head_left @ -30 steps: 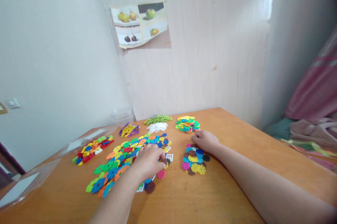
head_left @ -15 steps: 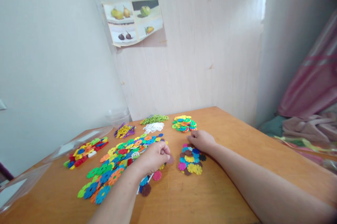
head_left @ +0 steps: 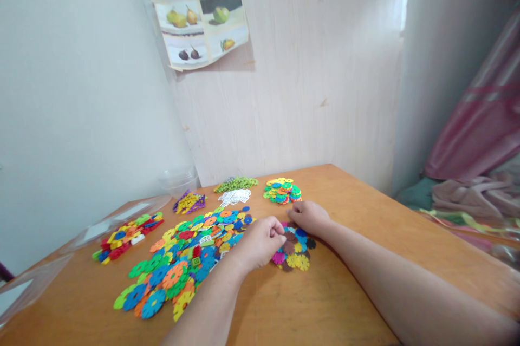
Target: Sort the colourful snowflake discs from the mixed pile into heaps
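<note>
My left hand (head_left: pixel 264 242) pinches a brown notched plastic disc (head_left: pixel 288 247) at the left edge of a small pile of pink, blue, yellow, brown and black discs (head_left: pixel 303 262). The held disc partly overlaps that pile. Just beyond the pile, my right hand (head_left: pixel 309 217) rests on the table with its fingers curled and close together; their undersides are hidden. To the left spreads a large heap of bigger and smaller notched discs (head_left: pixel 174 275), with a red block (head_left: pixel 197 252) and a white lattice piece (head_left: pixel 206 240) on it. My left forearm covers part of this heap.
Further back lie green and yellow discs (head_left: pixel 281 191), white lattice pieces (head_left: pixel 234 197), light green pieces (head_left: pixel 235 184) and purple-yellow pieces (head_left: pixel 189 202). Coloured blocks (head_left: pixel 122 239), clear bags (head_left: pixel 36 281) and a clear tub (head_left: pixel 179 179) are on the left of the wooden table (head_left: pixel 325 302).
My left hand has moved right, carrying the brown disc from the large heap's edge to the small pile. My right hand has stayed nearly in place. The view has shifted slightly.
</note>
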The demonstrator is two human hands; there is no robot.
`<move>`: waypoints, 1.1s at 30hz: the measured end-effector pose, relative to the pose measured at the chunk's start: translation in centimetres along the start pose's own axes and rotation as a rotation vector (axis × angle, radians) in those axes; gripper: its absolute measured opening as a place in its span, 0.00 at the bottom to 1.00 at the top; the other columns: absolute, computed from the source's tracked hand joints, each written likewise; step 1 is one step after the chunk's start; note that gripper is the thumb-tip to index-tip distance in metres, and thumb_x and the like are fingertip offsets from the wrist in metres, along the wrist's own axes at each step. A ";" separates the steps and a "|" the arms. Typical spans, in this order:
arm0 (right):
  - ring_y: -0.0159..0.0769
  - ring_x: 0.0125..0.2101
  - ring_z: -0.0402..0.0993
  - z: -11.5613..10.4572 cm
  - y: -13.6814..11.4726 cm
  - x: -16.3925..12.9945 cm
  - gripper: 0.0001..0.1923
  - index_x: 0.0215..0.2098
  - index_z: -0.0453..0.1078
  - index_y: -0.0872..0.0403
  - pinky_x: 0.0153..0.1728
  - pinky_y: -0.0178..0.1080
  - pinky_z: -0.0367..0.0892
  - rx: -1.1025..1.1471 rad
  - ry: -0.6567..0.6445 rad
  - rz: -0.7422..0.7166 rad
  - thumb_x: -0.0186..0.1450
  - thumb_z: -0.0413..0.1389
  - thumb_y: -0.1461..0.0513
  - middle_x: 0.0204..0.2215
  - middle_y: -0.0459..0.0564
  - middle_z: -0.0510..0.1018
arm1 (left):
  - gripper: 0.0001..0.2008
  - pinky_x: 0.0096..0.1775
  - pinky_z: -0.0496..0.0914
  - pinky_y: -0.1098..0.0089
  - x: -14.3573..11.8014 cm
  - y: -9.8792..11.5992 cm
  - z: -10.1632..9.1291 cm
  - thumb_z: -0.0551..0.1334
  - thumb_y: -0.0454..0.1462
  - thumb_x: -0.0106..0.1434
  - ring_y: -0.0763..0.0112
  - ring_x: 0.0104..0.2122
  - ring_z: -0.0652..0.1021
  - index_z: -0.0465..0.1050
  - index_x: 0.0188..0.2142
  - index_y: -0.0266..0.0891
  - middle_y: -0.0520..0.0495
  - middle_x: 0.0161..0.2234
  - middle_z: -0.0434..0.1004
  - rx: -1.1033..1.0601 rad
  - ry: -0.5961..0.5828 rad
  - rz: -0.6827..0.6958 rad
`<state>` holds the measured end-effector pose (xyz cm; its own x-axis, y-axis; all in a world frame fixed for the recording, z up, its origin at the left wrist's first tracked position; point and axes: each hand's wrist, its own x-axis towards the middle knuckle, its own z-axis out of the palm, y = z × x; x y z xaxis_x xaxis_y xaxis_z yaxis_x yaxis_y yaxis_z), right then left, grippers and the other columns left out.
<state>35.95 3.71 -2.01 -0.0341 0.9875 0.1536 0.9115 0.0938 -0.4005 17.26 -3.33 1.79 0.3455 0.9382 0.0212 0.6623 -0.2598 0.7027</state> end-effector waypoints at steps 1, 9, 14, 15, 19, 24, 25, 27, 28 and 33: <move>0.35 0.30 0.71 0.0 0.0 0.0 0.19 0.28 0.72 0.51 0.25 0.34 0.50 -0.001 0.003 -0.001 0.66 0.48 0.49 0.29 0.49 0.78 | 0.07 0.25 0.60 0.76 0.0 -0.3 -0.4 0.59 0.38 0.58 0.74 0.25 0.72 0.72 0.36 0.38 0.52 0.27 0.74 0.008 0.011 0.009; 0.35 0.31 0.71 0.1 0.1 0.1 0.18 0.28 0.72 0.51 0.25 0.33 0.51 0.002 -0.011 -0.001 0.66 0.48 0.50 0.29 0.49 0.77 | 0.10 0.30 0.62 0.73 -1.9 -3.6 -5.6 0.59 0.35 0.56 0.71 0.29 0.74 0.75 0.38 0.40 0.50 0.30 0.77 0.258 0.102 -0.009; 0.34 0.29 0.69 0.1 0.0 0.1 0.20 0.25 0.70 0.51 0.25 0.33 0.49 0.004 -0.014 -0.003 0.66 0.48 0.49 0.27 0.48 0.76 | 0.10 0.36 0.61 0.69 -3.6 -3.9 -6.6 0.64 0.39 0.51 0.63 0.37 0.74 0.77 0.35 0.46 0.50 0.34 0.77 0.520 0.068 0.031; 0.34 0.29 0.69 0.1 0.0 0.1 0.20 0.25 0.70 0.52 0.24 0.34 0.49 0.004 -0.013 -0.003 0.66 0.48 0.49 0.27 0.48 0.76 | 0.09 0.37 0.61 0.68 -3.8 -3.9 -6.5 0.65 0.39 0.50 0.61 0.39 0.74 0.78 0.34 0.46 0.50 0.35 0.77 0.565 0.070 0.041; 0.34 0.29 0.70 0.0 -0.1 0.1 0.20 0.25 0.71 0.52 0.24 0.34 0.49 0.000 -0.007 -0.001 0.66 0.48 0.49 0.27 0.48 0.76 | 0.07 0.43 0.60 0.63 -4.3 -3.8 -5.9 0.66 0.38 0.49 0.56 0.44 0.72 0.77 0.31 0.46 0.49 0.36 0.76 0.660 0.097 0.038; 0.35 0.30 0.70 -0.1 0.0 0.1 0.20 0.26 0.71 0.52 0.24 0.34 0.50 -0.004 -0.019 -0.003 0.66 0.48 0.49 0.28 0.48 0.77 | 0.06 0.42 0.60 0.66 -4.2 -4.1 -5.7 0.65 0.35 0.49 0.60 0.41 0.72 0.74 0.30 0.45 0.50 0.34 0.77 0.607 0.124 0.041; 0.35 0.30 0.70 -0.1 0.0 0.1 0.19 0.26 0.71 0.51 0.24 0.34 0.50 -0.005 -0.022 0.000 0.66 0.48 0.50 0.28 0.48 0.77 | 0.05 0.40 0.61 0.68 -4.1 -4.2 -5.7 0.64 0.35 0.50 0.63 0.39 0.73 0.73 0.29 0.44 0.51 0.33 0.76 0.560 0.118 0.037; 0.35 0.30 0.71 -0.1 0.0 0.0 0.19 0.27 0.72 0.51 0.24 0.34 0.50 -0.007 -0.027 0.003 0.66 0.48 0.50 0.29 0.49 0.77 | 0.03 0.35 0.61 0.71 -3.9 -4.1 -5.7 0.62 0.35 0.53 0.68 0.33 0.73 0.72 0.29 0.42 0.52 0.29 0.75 0.411 0.082 0.014; 0.36 0.30 0.71 -0.1 0.0 0.0 0.19 0.27 0.72 0.51 0.25 0.34 0.51 -0.008 -0.029 0.004 0.66 0.48 0.50 0.29 0.49 0.77 | 0.03 0.32 0.61 0.72 -3.7 -4.0 -5.6 0.61 0.36 0.54 0.69 0.30 0.72 0.72 0.30 0.41 0.52 0.28 0.74 0.320 0.058 0.002; 0.36 0.30 0.70 0.1 0.1 0.1 0.19 0.28 0.72 0.50 0.25 0.34 0.50 -0.022 -0.006 -0.007 0.66 0.47 0.49 0.29 0.49 0.77 | 0.06 0.28 0.61 0.75 -2.5 -2.2 -4.2 0.59 0.38 0.57 0.74 0.27 0.70 0.70 0.33 0.38 0.53 0.27 0.72 -0.008 0.031 -0.010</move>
<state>36.00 3.84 -2.17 -0.0425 0.9876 0.1508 0.9200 0.0976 -0.3796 12.11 -4.16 3.20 0.3179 0.9475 0.0357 0.6601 -0.2482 0.7090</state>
